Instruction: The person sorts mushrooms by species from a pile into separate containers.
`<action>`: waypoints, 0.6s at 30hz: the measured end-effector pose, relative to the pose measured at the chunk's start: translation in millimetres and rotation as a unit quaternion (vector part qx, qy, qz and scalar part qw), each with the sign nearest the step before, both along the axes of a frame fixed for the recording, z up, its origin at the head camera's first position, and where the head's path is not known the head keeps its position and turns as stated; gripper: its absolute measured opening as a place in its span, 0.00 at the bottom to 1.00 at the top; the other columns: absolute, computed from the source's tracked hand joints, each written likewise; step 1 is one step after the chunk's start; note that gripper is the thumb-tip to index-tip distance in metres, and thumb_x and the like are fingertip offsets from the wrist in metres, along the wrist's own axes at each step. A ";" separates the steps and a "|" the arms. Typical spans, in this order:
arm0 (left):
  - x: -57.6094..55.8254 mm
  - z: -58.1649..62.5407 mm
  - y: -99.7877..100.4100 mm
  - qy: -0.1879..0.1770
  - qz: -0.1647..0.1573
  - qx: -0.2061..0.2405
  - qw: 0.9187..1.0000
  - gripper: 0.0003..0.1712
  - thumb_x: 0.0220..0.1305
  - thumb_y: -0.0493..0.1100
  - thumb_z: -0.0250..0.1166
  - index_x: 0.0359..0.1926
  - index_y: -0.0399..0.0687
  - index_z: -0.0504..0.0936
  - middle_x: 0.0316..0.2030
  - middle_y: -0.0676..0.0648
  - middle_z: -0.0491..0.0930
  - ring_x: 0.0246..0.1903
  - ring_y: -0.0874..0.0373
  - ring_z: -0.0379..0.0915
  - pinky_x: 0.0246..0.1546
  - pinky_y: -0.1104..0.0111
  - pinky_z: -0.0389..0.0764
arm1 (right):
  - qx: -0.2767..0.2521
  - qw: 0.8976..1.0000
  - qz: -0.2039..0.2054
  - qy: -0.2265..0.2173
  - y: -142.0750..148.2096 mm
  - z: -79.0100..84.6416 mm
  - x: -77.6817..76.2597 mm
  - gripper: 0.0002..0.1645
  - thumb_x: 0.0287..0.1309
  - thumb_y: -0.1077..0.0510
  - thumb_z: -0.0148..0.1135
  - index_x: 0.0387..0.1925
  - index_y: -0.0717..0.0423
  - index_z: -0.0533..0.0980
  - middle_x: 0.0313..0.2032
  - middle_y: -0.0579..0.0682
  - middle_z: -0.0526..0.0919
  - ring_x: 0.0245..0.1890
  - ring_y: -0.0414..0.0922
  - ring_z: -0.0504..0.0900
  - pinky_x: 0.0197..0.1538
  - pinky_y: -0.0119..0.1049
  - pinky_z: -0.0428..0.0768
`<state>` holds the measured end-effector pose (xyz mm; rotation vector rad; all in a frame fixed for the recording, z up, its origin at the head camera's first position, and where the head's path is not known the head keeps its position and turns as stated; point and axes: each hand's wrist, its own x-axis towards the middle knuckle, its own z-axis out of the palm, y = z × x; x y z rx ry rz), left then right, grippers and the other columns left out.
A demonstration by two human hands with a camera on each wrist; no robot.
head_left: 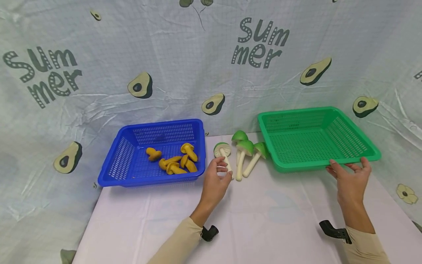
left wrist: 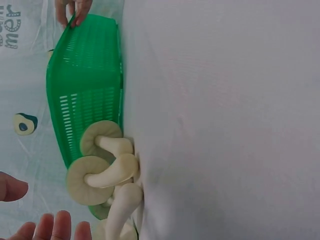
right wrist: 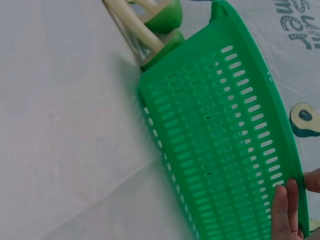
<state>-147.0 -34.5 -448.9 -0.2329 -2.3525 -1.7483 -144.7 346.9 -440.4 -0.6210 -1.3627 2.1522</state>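
My left hand (head_left: 215, 183) hovers over the stem of a green-capped toy mushroom (head_left: 222, 149) that lies with its pale underside showing. In the left wrist view its thumb and fingers (left wrist: 62, 226) are spread apart, with nothing between them. Other green-capped mushrooms (head_left: 245, 147) lie just right of it, stems toward me. My right hand (head_left: 352, 183) grips the front rim of the green basket (head_left: 280, 165). Seen from the right wrist, the thumb is at the rim and the fingers (right wrist: 281, 207) press the outer wall. The basket's inside looks bare.
A blue basket (head_left: 132, 181) stands at the left with several yellow mushrooms (head_left: 174, 168) in it. The white-covered table (head_left: 263, 227) stretches in front of both baskets. Behind them hangs a cloth (head_left: 184, 73) printed with avocados and lettering.
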 end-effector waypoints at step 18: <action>-28.2 -25.8 10.6 -0.055 0.077 -0.047 0.994 0.30 0.59 0.31 0.70 0.62 0.34 0.71 0.47 0.38 0.74 0.48 0.46 0.76 0.53 0.57 0.78 | 0.008 1.000 -0.002 -0.013 0.6 -1.1 -0.7 0.62 0.52 0.75 0.71 0.77 0.43 0.45 0.48 0.47 0.59 0.21 0.42 0.84 0.32 0.31 0.86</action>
